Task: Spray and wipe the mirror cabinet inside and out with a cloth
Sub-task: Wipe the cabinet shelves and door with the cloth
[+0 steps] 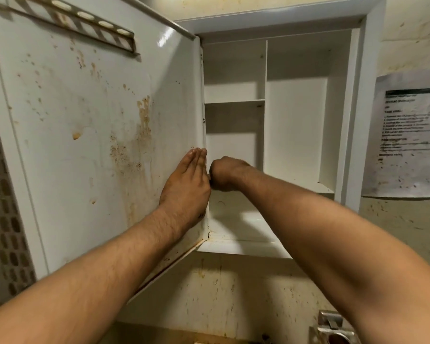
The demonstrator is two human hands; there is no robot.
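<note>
The white mirror cabinet (296,125) hangs open on the wall, its compartments bare. Its door (90,115) is swung out to the left, and the inner face shows brown rust-like stains and streaks. My left hand (186,184) presses flat on that inner face near the hinge edge, fingers straight and together. My right hand (227,173) reaches into the lower left compartment right beside the hinge edge, with its fingers curled into a fist. The back of that hand faces me and nothing shows in it. No cloth or spray bottle is in view.
A slotted holder strip (85,19) is fixed at the door's top. A small shelf (233,101) divides the cabinet's left column. A printed paper sheet (407,135) is stuck on the stained wall at right. A perforated grille (0,194) is at far left, a metal fixture (333,328) below.
</note>
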